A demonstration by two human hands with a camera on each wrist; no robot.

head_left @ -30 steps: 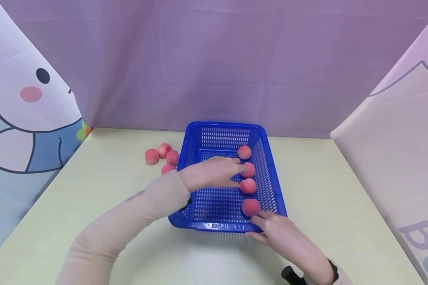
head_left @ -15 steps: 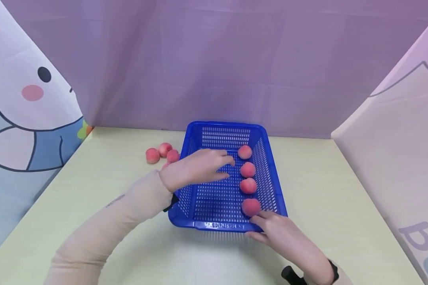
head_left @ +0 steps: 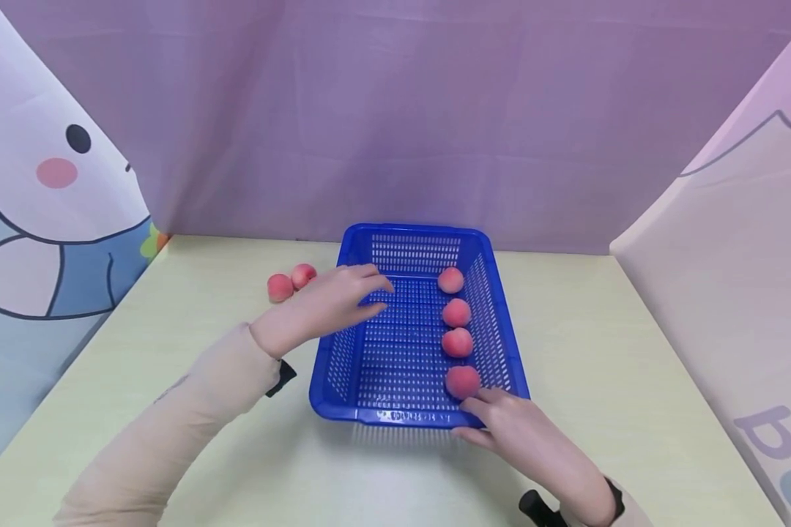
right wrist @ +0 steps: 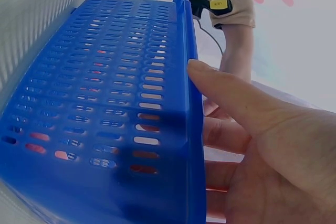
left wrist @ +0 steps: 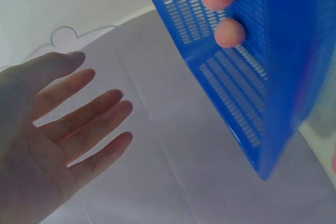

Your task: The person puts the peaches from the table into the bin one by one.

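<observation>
While peaches (head_left: 458, 342) line one side, blue basket (head_left: 405, 418), long axis pointing away

1. Plastic basket (head_left: 405, 418): solid blue, patterned with rows of slots.
2. Peaches (head_left: 458, 342): pinkish red, paler in patches.
3. Tabletop (head_left: 587, 366): pale yellow-green.
4. Back curtain (head_left: 395, 117): plain purple.
5. Cartoon-printed cloth (head_left: 46, 212): white, light blue, dark outlines, pink cheek.
6. Left sleeve (head_left: 165, 424): cream.

My left arm (head_left: 191, 417) slants forward and inward, the left hand (head_left: 335, 298) loosely spread, fingers (left wrist: 97, 126) slightly bent and thumb (left wrist: 56, 66) apart. My right arm (head_left: 570, 472) angles inward from the lower right, the right hand (head_left: 509, 424) gripping between thumb and fingers.
</observation>
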